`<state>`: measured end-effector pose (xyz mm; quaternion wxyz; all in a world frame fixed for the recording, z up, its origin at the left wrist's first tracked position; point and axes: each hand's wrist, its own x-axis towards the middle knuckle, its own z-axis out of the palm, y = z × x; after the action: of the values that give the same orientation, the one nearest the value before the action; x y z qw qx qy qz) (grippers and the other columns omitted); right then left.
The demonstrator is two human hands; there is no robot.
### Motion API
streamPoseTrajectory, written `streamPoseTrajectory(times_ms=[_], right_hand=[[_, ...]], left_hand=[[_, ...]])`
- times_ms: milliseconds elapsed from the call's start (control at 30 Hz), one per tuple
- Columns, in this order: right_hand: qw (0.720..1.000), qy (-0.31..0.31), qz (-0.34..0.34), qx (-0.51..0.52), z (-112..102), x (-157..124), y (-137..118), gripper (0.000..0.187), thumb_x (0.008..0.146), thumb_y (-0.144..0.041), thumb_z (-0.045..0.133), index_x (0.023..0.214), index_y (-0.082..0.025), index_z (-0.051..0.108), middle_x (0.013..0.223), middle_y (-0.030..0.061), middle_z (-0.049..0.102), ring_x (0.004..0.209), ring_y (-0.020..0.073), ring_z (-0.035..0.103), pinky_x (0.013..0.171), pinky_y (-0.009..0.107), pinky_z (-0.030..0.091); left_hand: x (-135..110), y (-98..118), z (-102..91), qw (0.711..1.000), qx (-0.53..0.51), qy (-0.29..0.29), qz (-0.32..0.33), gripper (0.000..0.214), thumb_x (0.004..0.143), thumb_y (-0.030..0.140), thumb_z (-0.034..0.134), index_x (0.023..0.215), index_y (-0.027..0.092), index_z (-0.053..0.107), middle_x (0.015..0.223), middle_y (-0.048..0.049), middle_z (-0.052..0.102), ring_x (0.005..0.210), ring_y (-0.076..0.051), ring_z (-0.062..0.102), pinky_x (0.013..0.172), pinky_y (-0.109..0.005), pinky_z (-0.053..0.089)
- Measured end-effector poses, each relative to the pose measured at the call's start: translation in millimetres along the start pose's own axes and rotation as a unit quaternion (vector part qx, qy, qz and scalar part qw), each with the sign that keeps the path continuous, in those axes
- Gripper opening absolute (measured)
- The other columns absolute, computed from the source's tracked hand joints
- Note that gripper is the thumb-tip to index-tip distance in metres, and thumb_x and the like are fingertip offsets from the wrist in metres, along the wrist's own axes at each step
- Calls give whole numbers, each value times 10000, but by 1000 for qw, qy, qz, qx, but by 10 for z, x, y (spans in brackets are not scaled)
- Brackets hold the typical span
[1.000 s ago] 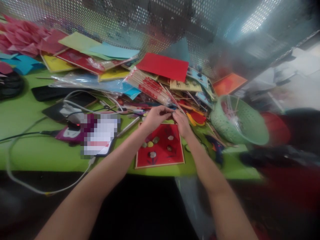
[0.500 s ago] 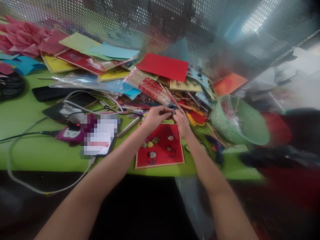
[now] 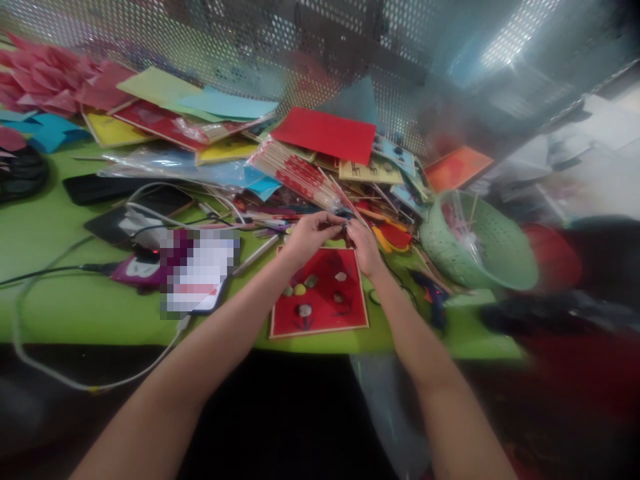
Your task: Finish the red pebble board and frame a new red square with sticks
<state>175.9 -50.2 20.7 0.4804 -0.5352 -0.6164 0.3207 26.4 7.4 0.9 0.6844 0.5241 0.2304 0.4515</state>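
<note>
My left hand (image 3: 311,235) and my right hand (image 3: 361,241) meet fingertip to fingertip just beyond the far edge of a red board (image 3: 320,310). Both are closed in a pinch around something small and dark, too small to name. Thin pale strips frame the board, which lies flat below my wrists. On its red face are several pebbles, among them a white pebble (image 3: 341,276), a yellow pebble (image 3: 299,289) and a greyish pebble (image 3: 305,311), with dark drawn marks. My left forearm covers part of the board's left side.
A phone (image 3: 200,273) and a purple power strip (image 3: 150,263) with cables lie left. To the right are a blue glue gun (image 3: 434,297) and a green basket (image 3: 510,250). Red card (image 3: 325,133), bundled sticks (image 3: 295,173) and coloured papers pile up behind.
Almost nothing differs. Both hands keep the same pinch at the same place, and the whole view has shifted very slightly.
</note>
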Motion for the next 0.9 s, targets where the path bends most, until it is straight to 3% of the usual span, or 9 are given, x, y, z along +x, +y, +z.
streamPoseTrajectory(times_ms=[267,467,667,900], right_hand=[[1000,7,4,-20,24,-11,-16,423,946,-619,452,725,-260,412,687,-17,405,655,171,397,600,330,403],[999,-9,28,26,14,-9,22,378,952,-581,466,761,-258,422,703,-24,390,644,162,385,614,321,389],[1000,-1,17,-9,22,-13,-35,384,939,-600,459,763,-259,447,709,-17,413,660,172,396,612,326,388],[1000,-2,3,-17,20,-7,-26,364,956,-546,449,737,-256,436,699,-20,411,657,168,393,619,326,399]], left_hand=[[-2,30,6,1000,-21,8,-20,369,670,338,858,949,124,744,838,-43,748,772,-157,704,815,-312,560],[1,30,10,1000,-19,4,-10,363,673,351,858,942,131,750,832,-40,748,781,-158,704,824,-308,559],[7,3,3,1000,13,1,21,295,715,307,816,950,139,756,854,-42,750,797,-160,692,838,-321,552],[-11,24,21,1000,-9,3,5,323,696,324,835,939,128,749,832,-44,743,792,-170,692,840,-333,555]])
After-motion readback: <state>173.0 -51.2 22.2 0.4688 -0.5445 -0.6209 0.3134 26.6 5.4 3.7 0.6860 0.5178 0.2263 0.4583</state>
